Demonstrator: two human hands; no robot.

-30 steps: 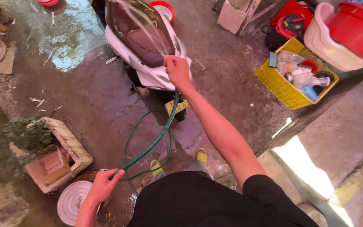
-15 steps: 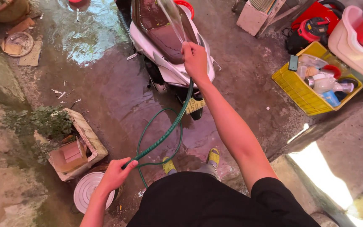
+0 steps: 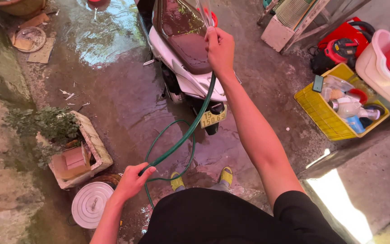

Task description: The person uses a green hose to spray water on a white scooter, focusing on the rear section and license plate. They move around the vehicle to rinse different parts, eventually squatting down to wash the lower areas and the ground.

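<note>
Since a moment ago, the right hand (image 3: 220, 49) has pushed farther out over the scooter (image 3: 183, 49), carrying the nozzle end of the green hose (image 3: 183, 135) toward the far end of the brown seat (image 3: 183, 34). That hand is closed around the hose end, water fanning out beyond its fingers; the left hand (image 3: 134, 180) is closed on the hose lower down, near the person's waist. Between them the hose loops on the wet concrete floor (image 3: 113, 90), just ahead of the yellow sandals (image 3: 225, 175). That loop could catch a foot, and the slick floor invites a slip. Spray swung rightward might soak the yellow crate (image 3: 317, 108) of bottles and the red machine (image 3: 344, 47).
</note>
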